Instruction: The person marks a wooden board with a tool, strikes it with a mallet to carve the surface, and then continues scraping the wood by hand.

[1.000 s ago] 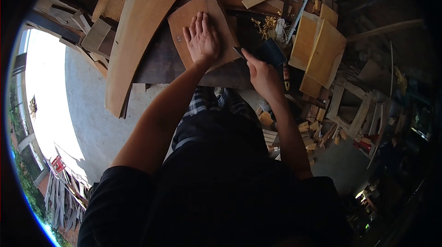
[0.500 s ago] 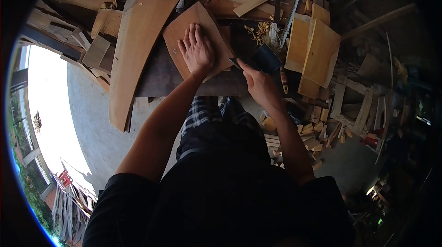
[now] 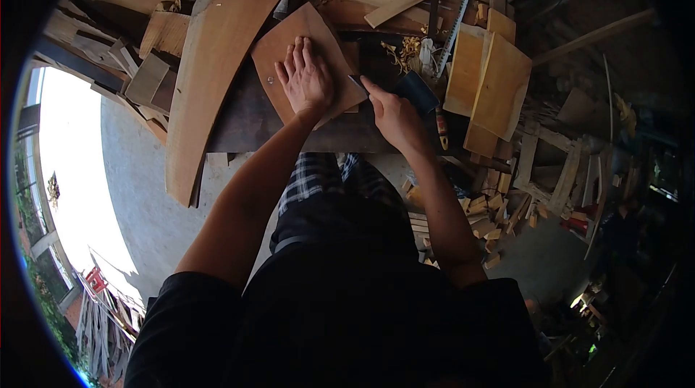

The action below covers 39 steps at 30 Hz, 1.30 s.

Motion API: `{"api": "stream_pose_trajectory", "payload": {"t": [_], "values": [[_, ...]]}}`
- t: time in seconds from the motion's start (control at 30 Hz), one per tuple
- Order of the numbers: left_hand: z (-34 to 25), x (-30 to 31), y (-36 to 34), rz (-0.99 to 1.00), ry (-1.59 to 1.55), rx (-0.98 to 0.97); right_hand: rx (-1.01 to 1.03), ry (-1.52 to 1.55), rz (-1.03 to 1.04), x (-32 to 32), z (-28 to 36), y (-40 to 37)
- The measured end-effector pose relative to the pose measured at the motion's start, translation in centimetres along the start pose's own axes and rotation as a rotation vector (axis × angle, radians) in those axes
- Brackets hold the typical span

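Observation:
A brown wooden board (image 3: 308,26) with curved edges lies on the dark bench top (image 3: 242,124). My left hand (image 3: 306,82) rests flat on its face, fingers stretched out. At the board's right edge, my right hand (image 3: 394,114) grips a small dark flat piece (image 3: 357,85) with a pale edge; its exact kind is not clear. The index finger lies along this piece. Just right of that hand is a dark bluish sheet (image 3: 418,93). A brush-like wooden handle (image 3: 441,129) sticks out below the sheet.
A long curved plank (image 3: 217,62) stands left of the board, overhanging the bench's front edge. Yellowish panels (image 3: 499,84) are stacked at the right, near a saw blade (image 3: 457,22) and wood shavings (image 3: 405,51). Offcuts (image 3: 492,214) lie heaped on the floor at right.
My right hand has moved slightly left and up along the board's edge with the dark piece, which shows more of its pale edge. My left hand stays flat on the board.

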<state>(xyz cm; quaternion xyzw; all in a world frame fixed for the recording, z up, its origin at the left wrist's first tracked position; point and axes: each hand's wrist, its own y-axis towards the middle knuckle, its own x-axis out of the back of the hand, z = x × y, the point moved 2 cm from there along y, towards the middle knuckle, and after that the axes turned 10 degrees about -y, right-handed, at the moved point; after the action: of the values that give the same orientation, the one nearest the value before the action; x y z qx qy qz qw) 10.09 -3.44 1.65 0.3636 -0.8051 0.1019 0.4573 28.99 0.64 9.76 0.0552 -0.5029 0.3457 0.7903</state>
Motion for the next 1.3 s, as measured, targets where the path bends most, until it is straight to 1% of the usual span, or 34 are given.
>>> {"api": "stream_pose_trajectory", "payload": {"t": [0.07, 0.13, 0.23, 0.27, 0.43, 0.5, 0.6, 0.67, 0.77, 0.87, 1.0, 1.1, 1.17, 1.2, 1.23, 1.3], "values": [[0.6, -0.3, 0.1, -0.008, -0.008, 0.003, -0.004, 0.028, 0.005, -0.2, 0.1, -0.1], [0.7, -0.3, 0.4, -0.012, 0.002, -0.006, 0.081, 0.063, -0.015, -0.1, -0.8, -1.9], [0.4, -0.1, -0.4, 0.010, -0.008, 0.008, 0.062, 0.028, -0.010, 0.0, -0.7, -0.7], [0.4, -0.2, -0.3, -0.003, -0.008, -0.004, 0.040, 0.014, 0.025, 0.1, -0.3, 0.3], [0.5, -0.2, 0.1, -0.033, -0.032, 0.003, 0.036, -0.002, 0.053, 0.6, -0.1, -0.7], [0.4, 0.1, 0.3, -0.012, -0.009, 0.013, 0.026, -0.014, 0.092, 0.4, -0.2, -1.1], [0.3, -0.2, -0.1, 0.000, 0.019, 0.008, 0.005, -0.064, 0.055, 0.3, 0.1, 0.6], [0.6, 0.0, 0.2, -0.006, 0.026, -0.003, 0.052, -0.020, 0.010, 0.2, 0.4, 0.6], [0.5, -0.1, 0.1, -0.038, -0.034, -0.003, 0.069, -0.030, 0.040, 0.7, -0.3, -1.4], [0.5, -0.1, 0.1, -0.011, 0.004, -0.010, 0.038, -0.056, 0.044, 0.4, -0.1, 0.2], [0.5, -0.2, 0.2, -0.039, -0.005, -0.016, 0.045, -0.015, 0.012, 0.1, -0.6, 0.0], [0.6, -0.4, 0.1, -0.025, 0.016, -0.020, 0.045, -0.023, 0.052, 0.5, -0.4, -1.3], [0.5, -0.3, 0.0, -0.025, 0.001, -0.016, 0.058, -0.034, 0.063, 0.8, 0.0, 0.4], [0.5, -0.3, 0.1, -0.037, -0.012, -0.021, 0.078, 0.008, 0.016, -0.1, -0.1, 1.4], [0.4, -0.2, 0.0, -0.040, -0.009, -0.023, 0.081, 0.011, 0.014, -0.1, -0.3, 1.1], [0.4, -0.2, 0.2, -0.051, -0.013, -0.021, 0.087, -0.057, 0.037, 0.3, -0.4, 0.5]]}}
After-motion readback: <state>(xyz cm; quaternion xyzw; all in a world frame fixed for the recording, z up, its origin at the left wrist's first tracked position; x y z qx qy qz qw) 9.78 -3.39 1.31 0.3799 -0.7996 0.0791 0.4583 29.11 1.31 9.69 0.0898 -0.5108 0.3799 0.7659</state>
